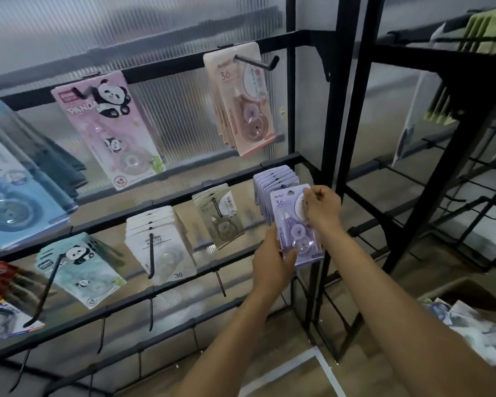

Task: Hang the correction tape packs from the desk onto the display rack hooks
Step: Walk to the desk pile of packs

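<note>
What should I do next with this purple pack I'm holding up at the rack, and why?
Probably slide the purple pack back onto the hook behind it. Both hands hold it, left hand at the bottom, right hand near the top, right in front of the matching purple stack.

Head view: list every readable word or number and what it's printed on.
"PANDA": pink panda card pack on the top rail.
"36": beige card pack on the top right hook.
"36": white card pack on the middle rail, bottom edge.
"36": purple card pack held by the left hand and right hand; the small brand above it is too blurred.
All other print on the packs: too small or blurred.
</note>
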A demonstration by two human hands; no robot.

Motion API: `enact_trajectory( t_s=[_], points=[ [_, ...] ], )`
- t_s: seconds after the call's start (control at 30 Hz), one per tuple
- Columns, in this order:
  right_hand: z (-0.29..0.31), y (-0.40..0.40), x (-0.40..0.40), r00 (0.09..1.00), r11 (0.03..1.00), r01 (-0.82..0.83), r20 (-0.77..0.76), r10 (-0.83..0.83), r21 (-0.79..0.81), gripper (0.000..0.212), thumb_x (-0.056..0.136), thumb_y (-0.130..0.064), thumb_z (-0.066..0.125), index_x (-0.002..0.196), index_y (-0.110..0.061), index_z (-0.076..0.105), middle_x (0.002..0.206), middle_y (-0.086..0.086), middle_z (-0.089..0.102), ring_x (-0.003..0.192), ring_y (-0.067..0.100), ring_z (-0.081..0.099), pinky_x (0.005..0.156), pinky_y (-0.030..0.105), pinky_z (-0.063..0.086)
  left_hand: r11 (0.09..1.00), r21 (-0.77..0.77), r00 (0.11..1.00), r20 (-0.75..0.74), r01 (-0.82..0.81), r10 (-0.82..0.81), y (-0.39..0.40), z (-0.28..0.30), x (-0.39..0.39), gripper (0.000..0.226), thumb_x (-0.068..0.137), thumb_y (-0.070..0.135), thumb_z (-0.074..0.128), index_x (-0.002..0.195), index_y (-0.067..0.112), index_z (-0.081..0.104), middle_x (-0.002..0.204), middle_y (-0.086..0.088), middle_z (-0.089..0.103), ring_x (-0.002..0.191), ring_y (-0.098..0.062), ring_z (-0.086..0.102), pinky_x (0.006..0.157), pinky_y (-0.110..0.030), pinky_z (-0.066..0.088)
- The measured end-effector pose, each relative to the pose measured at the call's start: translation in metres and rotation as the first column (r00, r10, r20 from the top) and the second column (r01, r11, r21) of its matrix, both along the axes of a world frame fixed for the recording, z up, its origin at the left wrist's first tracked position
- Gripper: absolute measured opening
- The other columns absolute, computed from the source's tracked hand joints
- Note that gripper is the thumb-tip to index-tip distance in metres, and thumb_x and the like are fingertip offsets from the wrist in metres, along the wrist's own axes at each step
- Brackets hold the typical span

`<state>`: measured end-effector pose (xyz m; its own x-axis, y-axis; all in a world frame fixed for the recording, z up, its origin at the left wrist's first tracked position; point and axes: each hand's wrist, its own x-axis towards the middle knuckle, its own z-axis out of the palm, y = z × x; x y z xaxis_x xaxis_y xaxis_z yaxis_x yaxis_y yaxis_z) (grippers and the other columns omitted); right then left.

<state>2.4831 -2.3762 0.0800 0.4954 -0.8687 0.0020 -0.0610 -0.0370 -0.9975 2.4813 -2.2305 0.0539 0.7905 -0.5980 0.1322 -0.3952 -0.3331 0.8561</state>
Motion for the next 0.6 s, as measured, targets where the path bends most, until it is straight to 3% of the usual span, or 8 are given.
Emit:
enact_trajectory(
  t_s=[0.17, 0.27, 0.37, 0.5, 0.6],
  points=[
    [-0.01, -0.007, 0.008, 1.0, 0.999, 0.0, -0.001, 0.0, -0.039, 0.011, 0.092, -0.034, 0.055, 0.086, -0.027, 0.059, 0.083, -0.012, 0.06, 0.08, 0.005, 0.059, 0.063, 0.019, 0.044, 0.998, 0.045, 0.997, 0.067, -0.033, 0.029, -0.01, -0.007, 0.007, 0.049, 0.09, 0.023, 0.064, 0.134, 0.024, 0.044, 0.104, -0.001, 0.068, 0.085, -0.008, 0.059, 0.062, -0.004, 0.036],
    [-0.014, -0.008, 0.015, 1.0, 0.995, -0.001, -0.021, -0.001, -0.104, 0.011, 0.094, -0.03, 0.054, 0.091, -0.02, 0.059, 0.08, -0.016, 0.056, 0.079, 0.004, 0.056, 0.066, 0.019, 0.043, 0.994, 0.094, 0.996, 0.078, -0.053, 0.045, -0.014, -0.011, 0.013, 0.051, 0.089, 0.023, 0.065, 0.135, 0.023, 0.043, 0.106, -0.001, 0.068, 0.09, -0.015, 0.063, 0.067, -0.015, 0.041],
    [-0.013, -0.008, 0.024, 0.998, 0.985, -0.012, -0.061, 0.001, -0.174, 0.013, 0.095, -0.026, 0.053, 0.092, -0.015, 0.059, 0.083, -0.008, 0.058, 0.08, 0.008, 0.056, 0.072, 0.022, 0.045, 0.985, 0.148, 0.992, 0.101, -0.092, 0.077, -0.02, -0.013, 0.024, 0.048, 0.088, 0.02, 0.066, 0.13, 0.024, 0.045, 0.111, 0.001, 0.065, 0.096, -0.016, 0.062, 0.074, -0.025, 0.045],
    [-0.009, -0.011, 0.029, 0.994, 0.953, -0.018, -0.111, -0.016, -0.301, 0.012, 0.096, -0.027, 0.052, 0.092, -0.017, 0.058, 0.09, -0.004, 0.059, 0.08, 0.005, 0.054, 0.064, 0.01, 0.036, 0.965, 0.223, 0.988, 0.104, -0.139, 0.118, -0.028, -0.015, 0.041, 0.031, 0.086, 0.021, 0.067, 0.113, 0.018, 0.05, 0.104, -0.002, 0.064, 0.091, -0.019, 0.063, 0.065, -0.024, 0.042],
    [-0.014, -0.007, 0.027, 0.997, 0.941, 0.037, -0.056, -0.059, -0.336, 0.01, 0.093, -0.025, 0.057, 0.099, -0.018, 0.056, 0.095, -0.005, 0.053, 0.076, -0.006, 0.048, 0.063, -0.002, 0.036, 0.943, 0.299, 0.988, 0.1, -0.146, 0.121, -0.028, -0.019, 0.044, 0.038, 0.088, 0.029, 0.066, 0.119, 0.016, 0.049, 0.105, -0.005, 0.066, 0.095, -0.02, 0.064, 0.066, -0.023, 0.043]
  ],
)
